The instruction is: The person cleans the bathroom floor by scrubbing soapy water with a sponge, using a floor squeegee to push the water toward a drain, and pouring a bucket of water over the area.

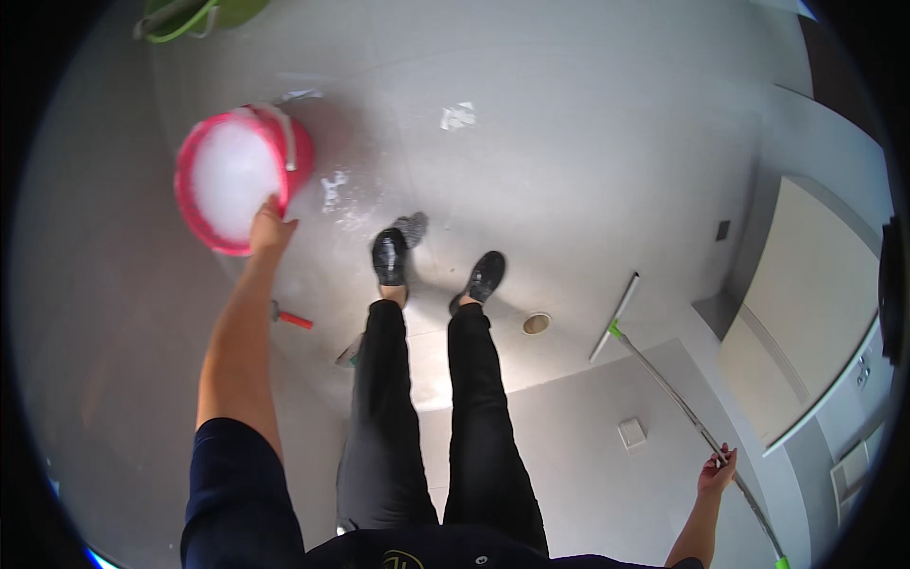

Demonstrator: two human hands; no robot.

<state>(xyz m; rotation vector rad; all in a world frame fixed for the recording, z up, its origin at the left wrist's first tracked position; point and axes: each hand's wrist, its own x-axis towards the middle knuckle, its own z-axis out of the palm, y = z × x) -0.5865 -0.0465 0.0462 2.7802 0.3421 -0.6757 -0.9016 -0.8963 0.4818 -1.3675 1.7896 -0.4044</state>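
Observation:
My left hand (270, 229) grips the near rim of a pink plastic bucket (302, 146) full of white foam (234, 174); the bucket tilts towards me, its pale handle lying against the far side. At the lower right, my right hand (716, 468) is closed round the metal pole of a floor squeegee (615, 327), whose blade and green joint are out ahead of it near the floor. A grey cloth (412, 229) lies against the toe of my left black shoe. Beside my left forearm is a tool with a red handle (295, 319).
A green plastic container (206, 18) stands at the far left. Wet patches mark the floor around the bucket. A round floor opening (537, 323) lies right of my feet. A scraper-like tool (349, 353) is by my left leg. A pale cabinet (803, 306) stands at right.

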